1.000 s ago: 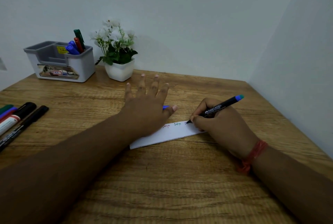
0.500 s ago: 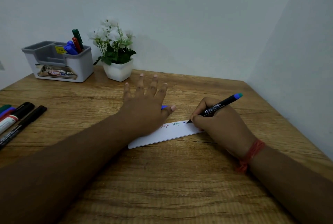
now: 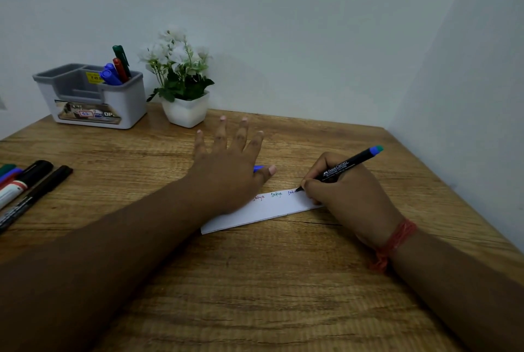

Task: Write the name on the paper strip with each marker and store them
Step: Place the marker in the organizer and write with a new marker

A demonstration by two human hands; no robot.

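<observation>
Right hand [image 3: 348, 195] pinching blue marker [image 3: 350, 165], tip on paper strip [image 3: 266, 210]. Left hand [image 3: 229, 170] flat, fingers spread, pinning strip. Keep pressure light, strip steady.

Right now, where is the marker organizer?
In the head view, the marker organizer stands at the table's far left against the wall, just left of the potted plant.

Blue writing [image 3: 292, 192]: longer on paper strip [image 3: 263, 211]. Marker [image 3: 344, 168] tip: farther right along strip since a second ago.
</observation>
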